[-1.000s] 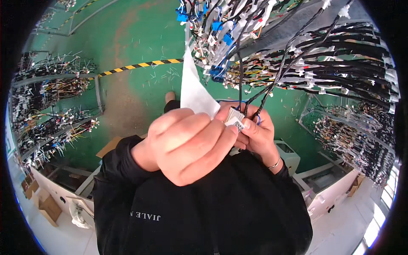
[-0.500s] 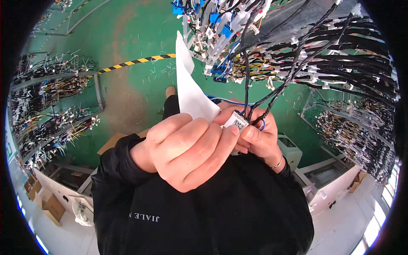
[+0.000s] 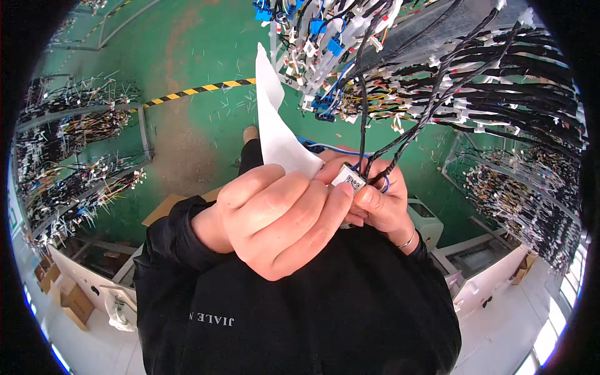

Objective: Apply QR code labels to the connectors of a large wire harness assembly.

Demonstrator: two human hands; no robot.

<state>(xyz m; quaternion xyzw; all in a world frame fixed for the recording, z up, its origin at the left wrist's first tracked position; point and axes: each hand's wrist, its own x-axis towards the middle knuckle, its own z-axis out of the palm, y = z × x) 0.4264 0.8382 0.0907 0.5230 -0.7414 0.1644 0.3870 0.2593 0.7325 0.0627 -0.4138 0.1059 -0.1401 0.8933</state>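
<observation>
My left hand (image 3: 275, 219) is closed around the lower end of a long white paper strip (image 3: 276, 137), which curls upward and away from me. One fingertip of that hand presses on a small white label (image 3: 351, 180) with a square printed code. The label lies on a connector, mostly covered by it and by my fingers. My right hand (image 3: 389, 206) grips this connector, its thumb at the label's right edge. Black-wrapped cables (image 3: 406, 134) and a thin blue wire run from the connector; the cables rise to the upper right.
A rack of hanging wire harnesses (image 3: 500, 81) fills the upper right, with blue and white connectors at its near end. More harness racks stand at left (image 3: 81, 125) and right (image 3: 519, 200). Black-and-yellow tape (image 3: 194, 91) crosses the green floor. Cardboard boxes (image 3: 75, 303) sit lower left.
Almost nothing differs. The paper strip's upper end has shifted slightly left and up; both hands keep their hold.
</observation>
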